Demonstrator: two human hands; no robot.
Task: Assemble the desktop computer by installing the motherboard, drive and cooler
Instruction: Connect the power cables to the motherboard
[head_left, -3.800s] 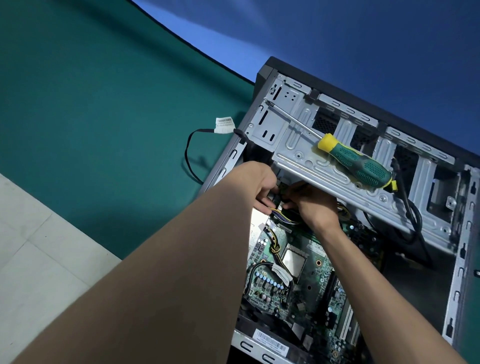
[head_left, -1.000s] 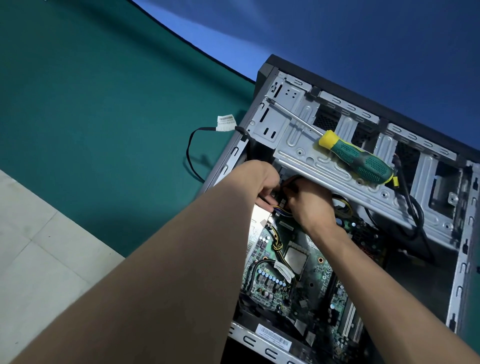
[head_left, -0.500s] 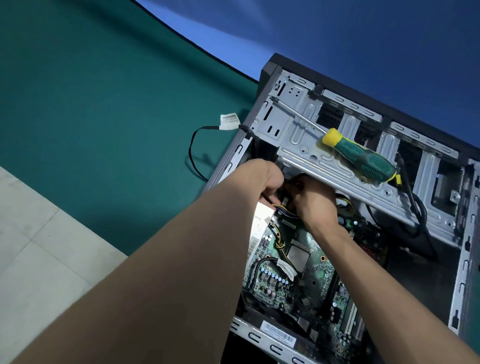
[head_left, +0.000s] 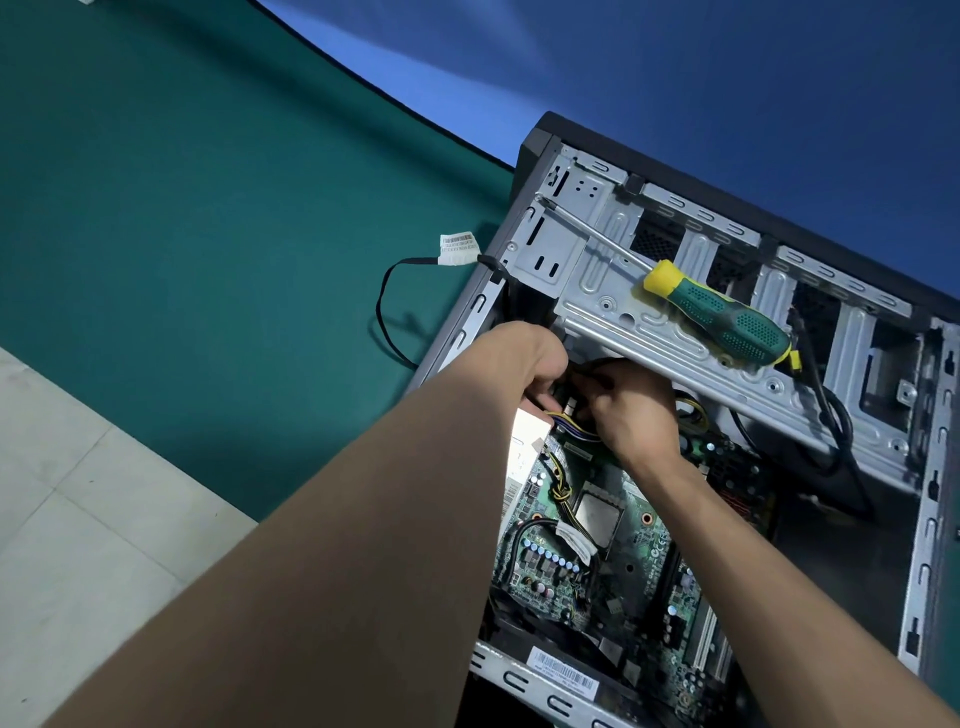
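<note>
Green motherboard (head_left: 613, 530) sits inside the case (head_left: 930, 519). Left hand (head_left: 524, 358) and right hand (head_left: 631, 402) both pinch a wire bundle (head_left: 571, 428) at its upper edge (connector hidden). Forcing risks bent pins; screwdriver (head_left: 717, 317) could roll onto the board.

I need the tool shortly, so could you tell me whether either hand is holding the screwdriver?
No, the screwdriver lies untouched on the metal drive cage.

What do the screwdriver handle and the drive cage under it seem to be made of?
Screwdriver handle: probably rubber-coated plastic, matte green with a dotted texture and a smooth yellow collar. Drive cage: apparently bare sheet steel, dull silver with stamped ribs, punched holes and folded edges.
</note>
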